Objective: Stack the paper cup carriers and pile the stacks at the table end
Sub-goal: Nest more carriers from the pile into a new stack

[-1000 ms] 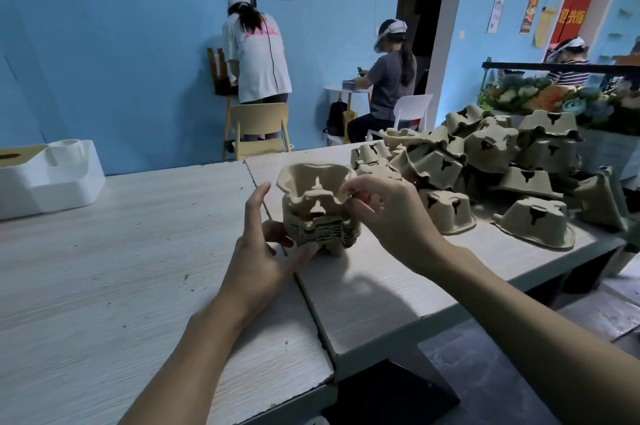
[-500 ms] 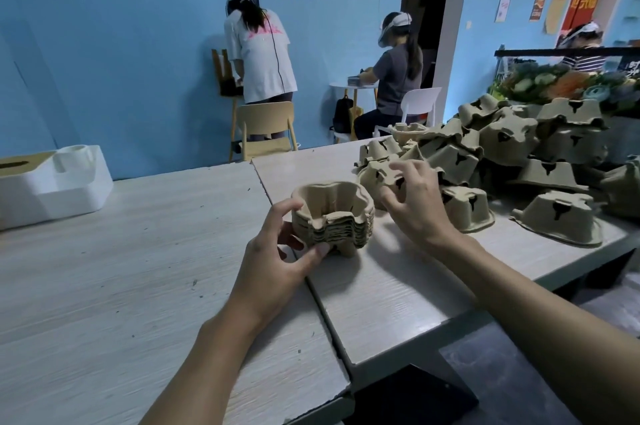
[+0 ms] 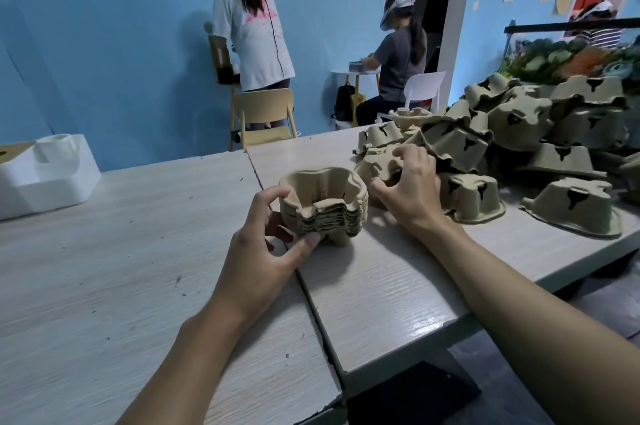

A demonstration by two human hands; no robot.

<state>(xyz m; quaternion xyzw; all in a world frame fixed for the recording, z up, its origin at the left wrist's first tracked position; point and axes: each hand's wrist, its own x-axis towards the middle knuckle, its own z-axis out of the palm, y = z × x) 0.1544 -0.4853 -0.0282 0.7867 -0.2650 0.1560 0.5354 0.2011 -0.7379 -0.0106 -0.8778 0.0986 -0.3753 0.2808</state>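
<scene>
A stack of brown pulp cup carriers (image 3: 323, 205) stands cup-side up on the pale wooden table (image 3: 381, 286), at the seam between two tabletops. My left hand (image 3: 268, 244) grips the stack's near left side, thumb against its layered edge. Just to the right, my right hand (image 3: 410, 187) closes over a loose upside-down carrier (image 3: 379, 163) at the near edge of a big heap of loose carriers (image 3: 519, 137).
A white moulded tray (image 3: 48, 172) sits at the table's far left. Beyond the table are a wooden chair (image 3: 265, 116), a person standing at the blue wall and another seated at a small round table (image 3: 346, 73). Artificial flowers (image 3: 571, 59) lie behind the heap.
The top carrier has been pressed down into the stack. My right hand left the stack and moved right to the heap, closing on a loose carrier. My left hand stayed on the stack.
</scene>
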